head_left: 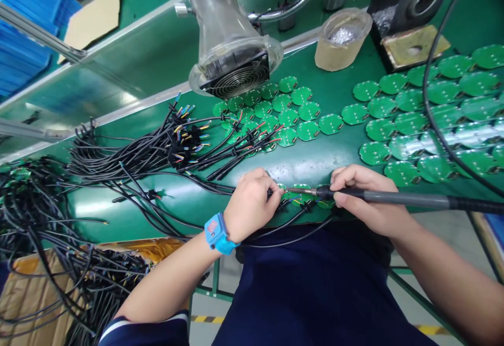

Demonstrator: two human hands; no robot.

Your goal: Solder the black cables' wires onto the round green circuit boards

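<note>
My right hand is closed around a soldering iron, whose tip points left over a round green circuit board. Pinched in my left hand is a black cable, its end held at the leftmost board, close to the iron's tip. My fingers hide much of that cable end. More black cables with coloured wire ends lie against the boards along the table's near edge. A blue strap is around my left wrist.
Rows of round boards cover the right side. Bundled black cables lie left. A fume extractor hangs over the middle. Behind are a tub of metal shavings and a sponge tray. The iron's cord loops at right.
</note>
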